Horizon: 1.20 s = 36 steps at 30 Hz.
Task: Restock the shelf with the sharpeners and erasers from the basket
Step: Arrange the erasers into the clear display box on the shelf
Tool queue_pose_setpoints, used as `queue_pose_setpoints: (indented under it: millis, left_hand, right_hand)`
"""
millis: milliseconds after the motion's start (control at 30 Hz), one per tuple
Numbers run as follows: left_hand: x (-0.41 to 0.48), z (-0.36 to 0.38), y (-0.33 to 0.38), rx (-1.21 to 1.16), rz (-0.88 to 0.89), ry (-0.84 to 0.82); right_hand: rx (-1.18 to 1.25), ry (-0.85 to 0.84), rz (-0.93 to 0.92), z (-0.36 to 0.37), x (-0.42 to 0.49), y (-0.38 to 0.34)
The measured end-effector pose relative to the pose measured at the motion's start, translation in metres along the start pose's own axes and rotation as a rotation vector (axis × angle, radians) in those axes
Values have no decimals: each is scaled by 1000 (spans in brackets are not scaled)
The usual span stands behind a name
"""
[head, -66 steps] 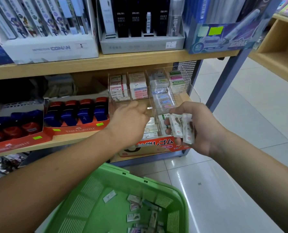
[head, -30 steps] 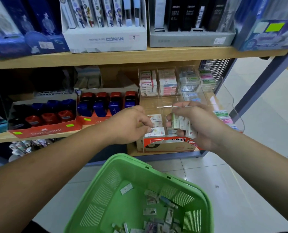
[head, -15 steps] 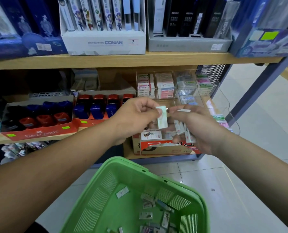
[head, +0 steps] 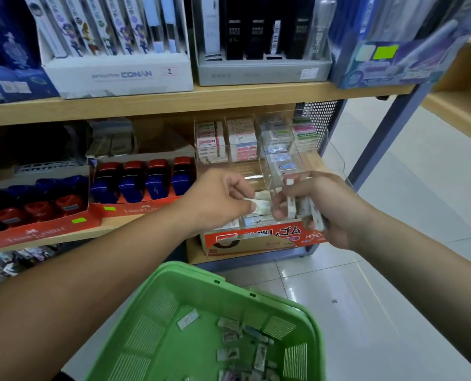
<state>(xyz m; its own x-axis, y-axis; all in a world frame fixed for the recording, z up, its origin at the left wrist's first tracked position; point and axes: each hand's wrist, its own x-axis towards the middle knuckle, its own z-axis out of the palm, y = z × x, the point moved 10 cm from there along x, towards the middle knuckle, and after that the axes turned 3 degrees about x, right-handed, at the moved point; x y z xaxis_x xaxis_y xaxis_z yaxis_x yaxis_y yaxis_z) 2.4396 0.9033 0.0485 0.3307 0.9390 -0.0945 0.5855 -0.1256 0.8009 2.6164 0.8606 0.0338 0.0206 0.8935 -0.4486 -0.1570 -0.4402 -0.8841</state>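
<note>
Left hand [head: 218, 199] pinches one eraser [head: 262, 207] by its left end between thumb and fingers [head: 238, 185]. The eraser's long axis is level, pointing right, above the red box [head: 256, 240]. Right hand [head: 328, 210] grips several erasers [head: 292, 204] upright in curled fingers.
</note>
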Motion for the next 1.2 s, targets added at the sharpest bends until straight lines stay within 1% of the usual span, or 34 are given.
queue_pose_setpoints:
  millis: [67,133,267,333,400,467,500,567,633,733,867,933,1067,1200]
  left_hand:
    - [1,8,1,83,13,-33]
    - [3,17,4,151,24,-64]
    - [6,27,12,409,76,-100]
    - [7,27,14,444,82,-92]
    - [8,19,16,391,78,-36]
    - [5,9,24,236,110,38]
    - [3,8,30,142,138,46]
    - [-2,13,40,-29,169,-13]
    - [-5,19,45,-132,166,-80]
    - [-4,12,43,-126,161,-46]
    - [-3,11,36,-222,117,-76]
    - [-3,9,37,-203,126,-74]
    - [1,-13,29,-108,103,59]
    - [-2,-40,11,-9,57,83]
  right_hand:
    - [45,-14,3,-2,-1,2]
    - [34,-22,7,-6,-4,3]
    - [78,-68,32,-7,-8,4]
    - [109,-60,39,-10,-7,5]
    - [139,-45,44,-12,-5,6]
    - [164,-58,49,-8,-5,6]
    - [152,-69,47,-6,-5,5]
    - [99,-86,35,-2,-6,5]
    - [90,-90,25,1,-5,6]
    - [78,-36,-3,-3,-4,6]
    - [18,31,-58,-7,-8,-2]
    - [8,34,-73,-5,-10,-6]
    - [46,86,-16,-6,-12,-4]
    - [-171,117,5,-3,-12,-8]
